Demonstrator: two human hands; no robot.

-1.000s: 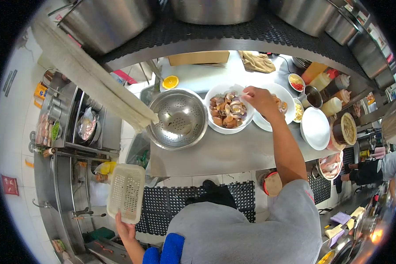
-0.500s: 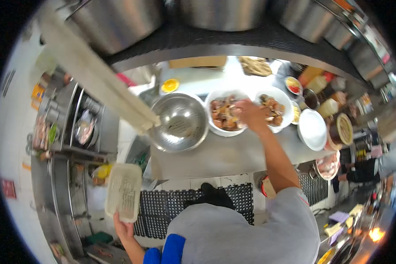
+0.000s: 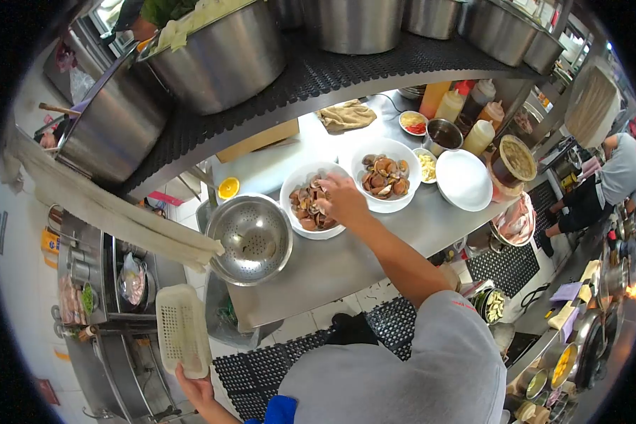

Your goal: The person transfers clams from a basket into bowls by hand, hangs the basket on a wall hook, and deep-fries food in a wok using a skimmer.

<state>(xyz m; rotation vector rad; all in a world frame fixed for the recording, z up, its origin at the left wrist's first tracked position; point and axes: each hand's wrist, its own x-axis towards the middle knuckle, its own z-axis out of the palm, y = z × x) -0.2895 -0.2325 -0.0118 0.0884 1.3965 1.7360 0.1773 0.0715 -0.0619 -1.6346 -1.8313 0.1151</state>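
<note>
My left hand (image 3: 195, 384) grips the near end of a pale perforated plastic basket (image 3: 181, 325), held out to the left of the counter. No contents show in it. My right hand (image 3: 345, 201) is down in a white bowl (image 3: 287, 210) of brown-shelled clams (image 3: 311, 205), its fingers curled around some of them; the fingertips are partly hidden. A second white bowl (image 3: 412, 164) with more clams (image 3: 385, 177) stands just right of this one. To the left, a steel colander (image 3: 251, 239) sits at the counter's edge with a few small bits inside.
An empty white bowl (image 3: 464, 180), sauce bottles (image 3: 479, 137) and a small steel pot (image 3: 444, 136) stand at the right. Half an orange (image 3: 228, 188) lies behind the colander. Overhead, a shelf (image 3: 318, 88) carries large steel pots. A person (image 3: 611, 177) stands far right.
My view has turned and shifted. My right hand has moved from between the two clam bowls into the left one. My left hand still holds the basket, now tilted differently.
</note>
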